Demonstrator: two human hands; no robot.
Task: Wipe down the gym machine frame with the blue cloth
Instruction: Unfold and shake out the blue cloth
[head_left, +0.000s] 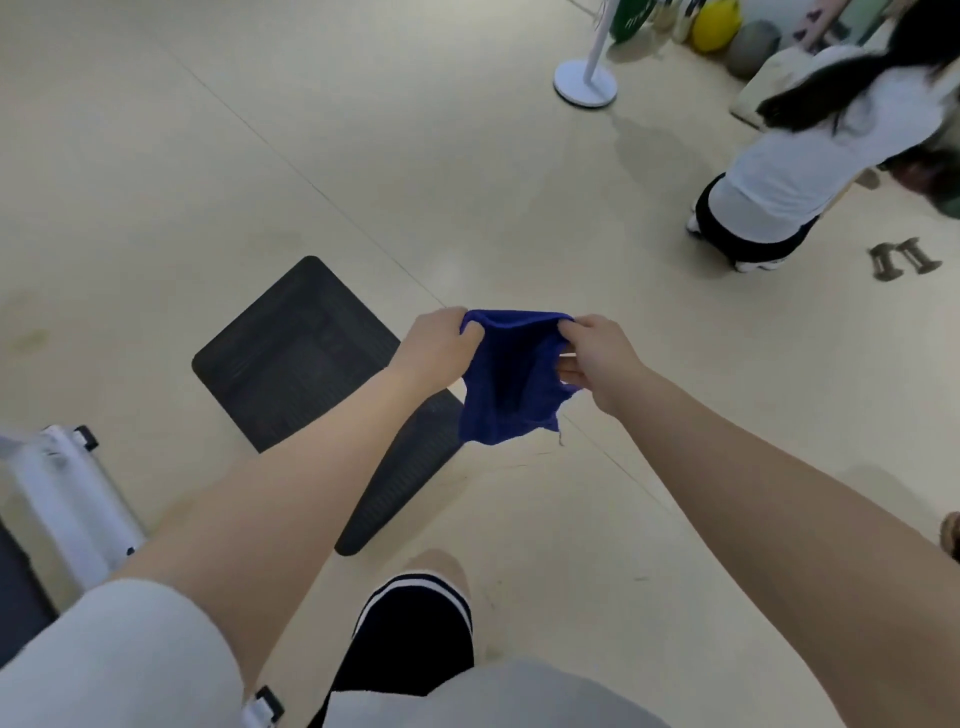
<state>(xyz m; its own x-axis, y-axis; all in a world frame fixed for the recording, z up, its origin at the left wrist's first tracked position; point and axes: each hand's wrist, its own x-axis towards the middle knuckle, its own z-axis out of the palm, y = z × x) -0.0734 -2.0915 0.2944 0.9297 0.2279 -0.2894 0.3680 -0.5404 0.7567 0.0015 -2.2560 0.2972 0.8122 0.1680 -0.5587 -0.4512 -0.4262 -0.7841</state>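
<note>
Two hands hold the blue cloth (511, 376) up in front of the body, over the pale floor (363, 130). The left hand (434, 351) pinches one top corner and the right hand (602, 358) pinches the other, fingers curled round bunched fabric, so the cloth's top edge runs side to side between them and the rest hangs loose below.

What matters for the coming move is where the frame lies: the only part of the white machine frame (67, 499) in view sits low at the left edge — well apart from the cloth, beside the left arm. The left hand is the nearer one, so I judge the cloth must travel down and leftward before any wiping starts; none looks done yet.

A black mat (291, 353) lies on the floor beneath the hands. No container close by shows its contents — bags (714, 23) stand far off, near a crouching person (810, 156).
</note>
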